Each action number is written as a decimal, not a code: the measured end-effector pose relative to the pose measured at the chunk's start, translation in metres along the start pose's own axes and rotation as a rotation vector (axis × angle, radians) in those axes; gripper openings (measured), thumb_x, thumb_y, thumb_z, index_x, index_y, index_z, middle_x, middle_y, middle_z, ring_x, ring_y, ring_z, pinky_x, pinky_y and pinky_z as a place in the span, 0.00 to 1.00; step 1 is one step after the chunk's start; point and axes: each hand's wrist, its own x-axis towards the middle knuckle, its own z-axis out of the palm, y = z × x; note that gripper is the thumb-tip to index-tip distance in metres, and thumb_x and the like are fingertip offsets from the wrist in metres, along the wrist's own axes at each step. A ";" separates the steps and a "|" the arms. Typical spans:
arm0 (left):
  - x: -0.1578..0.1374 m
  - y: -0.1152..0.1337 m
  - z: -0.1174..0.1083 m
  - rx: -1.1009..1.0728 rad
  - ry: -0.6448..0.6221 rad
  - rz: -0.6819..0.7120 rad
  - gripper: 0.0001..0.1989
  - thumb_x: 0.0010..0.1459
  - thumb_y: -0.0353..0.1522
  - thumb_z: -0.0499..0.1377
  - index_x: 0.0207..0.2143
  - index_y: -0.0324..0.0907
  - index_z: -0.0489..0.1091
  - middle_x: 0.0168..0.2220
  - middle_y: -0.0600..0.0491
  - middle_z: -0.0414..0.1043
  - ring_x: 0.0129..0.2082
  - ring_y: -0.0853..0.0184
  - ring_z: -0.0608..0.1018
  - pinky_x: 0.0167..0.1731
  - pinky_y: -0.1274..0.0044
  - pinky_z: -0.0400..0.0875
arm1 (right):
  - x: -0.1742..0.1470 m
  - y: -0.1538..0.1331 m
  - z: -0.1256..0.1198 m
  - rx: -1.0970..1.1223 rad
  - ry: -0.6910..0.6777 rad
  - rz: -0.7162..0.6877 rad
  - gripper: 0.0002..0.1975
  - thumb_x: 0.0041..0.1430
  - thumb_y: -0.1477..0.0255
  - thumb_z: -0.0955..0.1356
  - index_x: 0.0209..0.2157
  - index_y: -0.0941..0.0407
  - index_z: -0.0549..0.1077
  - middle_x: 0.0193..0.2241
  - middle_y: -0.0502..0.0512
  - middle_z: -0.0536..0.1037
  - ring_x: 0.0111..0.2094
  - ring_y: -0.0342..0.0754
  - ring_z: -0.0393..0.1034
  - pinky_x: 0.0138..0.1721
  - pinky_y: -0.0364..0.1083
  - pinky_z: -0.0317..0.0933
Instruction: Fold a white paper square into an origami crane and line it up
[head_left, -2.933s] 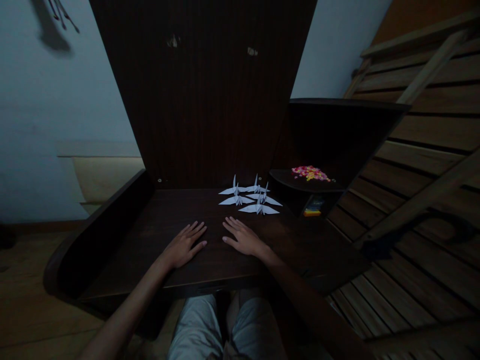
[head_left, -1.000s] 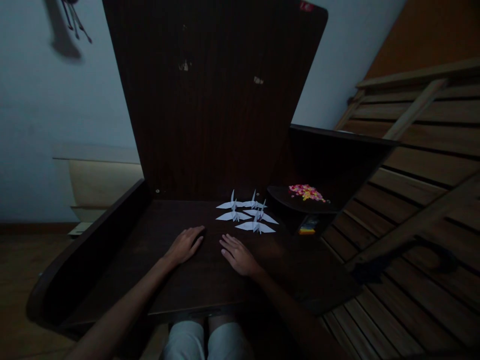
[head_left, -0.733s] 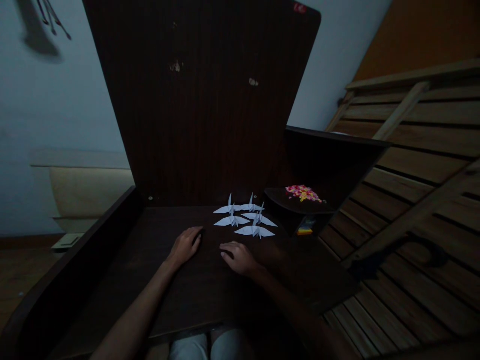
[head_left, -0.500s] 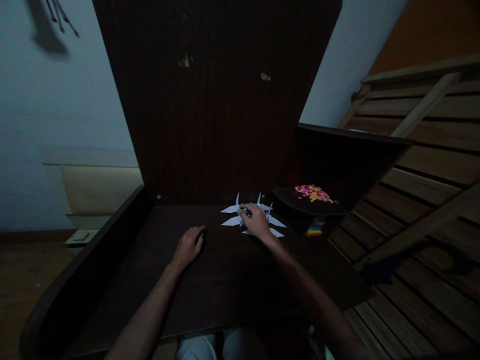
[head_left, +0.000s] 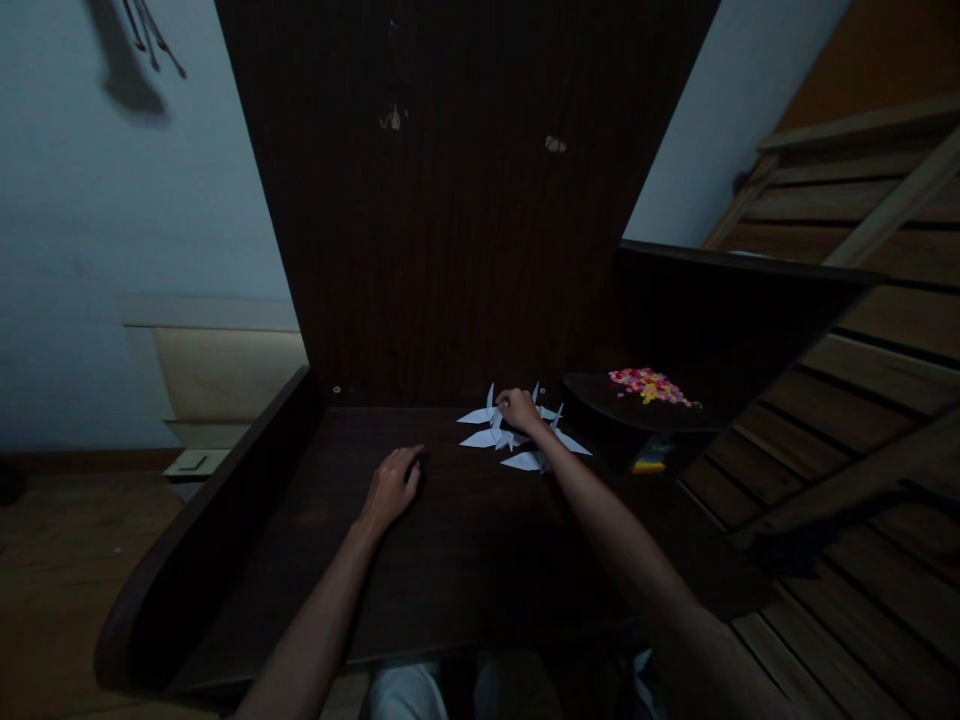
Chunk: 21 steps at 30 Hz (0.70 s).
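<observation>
Several white folded paper cranes stand close together at the back of a dark wooden desk. My right hand reaches in among them from the right, thumb and fingers pinched together at the back-left crane. The hand hides part of that crane, and the forearm covers some of the others. To the left of the group, my left hand lies loosely on the desk top, fingers stretched out and holding nothing.
On a rounded corner shelf at the right lies a pile of small pink, red and yellow pieces. Beneath it sits a yellow-edged item. A raised side board bounds the desk at left; a tall dark panel stands behind.
The view has shifted, so everything appears further right. My right hand has moved slightly back and up among the cranes, uncovering more of the middle ones. My left hand stays resting on the desk.
</observation>
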 end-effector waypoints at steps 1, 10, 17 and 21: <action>0.000 0.000 0.000 0.000 0.000 -0.001 0.18 0.60 0.32 0.48 0.51 0.44 0.67 0.46 0.47 0.72 0.47 0.59 0.74 0.49 0.64 0.69 | 0.001 0.001 -0.001 0.010 0.001 -0.010 0.13 0.53 0.84 0.64 0.34 0.60 0.78 0.34 0.60 0.80 0.38 0.47 0.74 0.40 0.41 0.63; 0.001 0.003 -0.001 -0.041 0.012 -0.034 0.18 0.61 0.33 0.48 0.51 0.44 0.67 0.48 0.47 0.72 0.49 0.59 0.73 0.51 0.64 0.67 | -0.003 -0.004 -0.023 0.208 0.044 -0.161 0.12 0.55 0.82 0.64 0.38 0.59 0.77 0.32 0.55 0.81 0.36 0.45 0.75 0.39 0.42 0.65; 0.008 0.024 -0.005 -0.429 0.030 -0.275 0.23 0.60 0.43 0.52 0.53 0.42 0.64 0.49 0.45 0.72 0.45 0.60 0.76 0.44 0.67 0.71 | -0.036 -0.053 -0.016 0.370 -0.033 -0.380 0.10 0.55 0.77 0.66 0.39 0.58 0.77 0.34 0.55 0.80 0.36 0.46 0.75 0.40 0.44 0.65; 0.010 0.026 -0.003 -0.674 -0.005 -0.353 0.29 0.54 0.44 0.58 0.55 0.40 0.62 0.49 0.45 0.72 0.36 0.63 0.78 0.36 0.70 0.74 | -0.061 -0.086 0.007 0.483 -0.069 -0.493 0.11 0.58 0.74 0.65 0.41 0.55 0.76 0.39 0.54 0.79 0.40 0.46 0.74 0.43 0.44 0.65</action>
